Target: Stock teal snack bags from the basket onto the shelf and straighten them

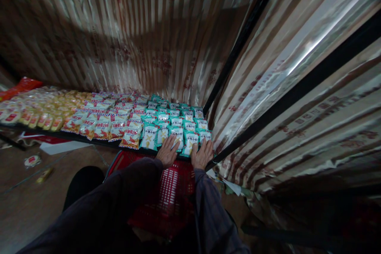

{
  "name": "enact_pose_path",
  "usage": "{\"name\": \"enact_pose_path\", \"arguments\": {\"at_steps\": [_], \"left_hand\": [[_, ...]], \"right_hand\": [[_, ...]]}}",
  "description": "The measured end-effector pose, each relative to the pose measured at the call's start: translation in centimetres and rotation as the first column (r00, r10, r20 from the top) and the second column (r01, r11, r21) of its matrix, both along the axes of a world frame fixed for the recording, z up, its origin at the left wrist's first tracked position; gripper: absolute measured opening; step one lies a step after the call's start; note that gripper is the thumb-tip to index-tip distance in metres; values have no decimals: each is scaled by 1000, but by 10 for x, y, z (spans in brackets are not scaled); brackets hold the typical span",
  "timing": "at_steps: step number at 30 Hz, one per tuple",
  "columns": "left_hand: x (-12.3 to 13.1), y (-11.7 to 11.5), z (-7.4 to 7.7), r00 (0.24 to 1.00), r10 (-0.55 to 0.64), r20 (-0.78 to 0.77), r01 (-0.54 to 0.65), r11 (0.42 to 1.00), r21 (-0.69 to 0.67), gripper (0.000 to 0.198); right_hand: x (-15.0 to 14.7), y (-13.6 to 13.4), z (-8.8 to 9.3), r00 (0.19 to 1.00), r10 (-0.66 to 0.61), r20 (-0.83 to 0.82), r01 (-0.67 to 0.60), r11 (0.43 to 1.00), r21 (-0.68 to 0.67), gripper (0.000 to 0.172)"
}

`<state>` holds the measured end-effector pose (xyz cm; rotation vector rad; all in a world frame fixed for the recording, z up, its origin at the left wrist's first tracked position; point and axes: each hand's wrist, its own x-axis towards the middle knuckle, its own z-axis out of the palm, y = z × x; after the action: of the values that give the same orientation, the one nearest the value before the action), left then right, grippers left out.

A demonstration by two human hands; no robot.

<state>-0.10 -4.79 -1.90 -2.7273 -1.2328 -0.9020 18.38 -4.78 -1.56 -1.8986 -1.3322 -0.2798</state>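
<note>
Rows of teal-and-white snack packets [176,121] fill the right end of a shelf. My left hand [167,151] lies with fingers stretched over the front-row packets. Beside it, my right hand [203,154] rests its spread fingers on the packets in the front right corner, near the black post. Neither hand is closed round a packet. To the left of the teal packets stand rows of orange-and-white snack packets [102,126] with striped edges. Parts of the front teal packets are hidden under my fingers.
Small yellow wrapped snacks [56,122] and an orange-red bag [22,87] occupy the shelf's left end. Below the shelf stands a red plastic basket [169,190]. Black frame posts [253,131] and a pleated curtain [154,39] bound the back and right. A wrapped snack [32,161] lies on the floor.
</note>
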Motion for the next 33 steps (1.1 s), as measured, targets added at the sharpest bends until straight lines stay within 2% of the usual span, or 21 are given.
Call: {"name": "enact_pose_path", "arguments": {"at_steps": [11,18,24,29,31,33], "left_hand": [[-17,-22,-5,998,-18,53,20,999,-40,61],[-49,-40,-11,997,45,64,-42,998,-40,54],[-102,-43,-18,967,224,123,-225,974,-10,53],[-149,-27,-18,849,494,188,-498,867,-30,53],[-162,-20,-20,815,549,184,-549,834,-54,52],[-170,-13,-22,817,556,151,-551,831,-81,52]], "right_hand": [[-22,-13,4,994,60,94,-74,986,150,58],[-53,-21,7,978,146,147,-173,965,196,54],[-83,-25,0,963,211,167,-234,964,129,54],[-94,-23,-8,965,201,169,-209,977,35,54],[-92,-21,-9,964,195,182,-197,980,-7,52],[-88,-19,-9,959,205,197,-196,978,-65,50]]}}
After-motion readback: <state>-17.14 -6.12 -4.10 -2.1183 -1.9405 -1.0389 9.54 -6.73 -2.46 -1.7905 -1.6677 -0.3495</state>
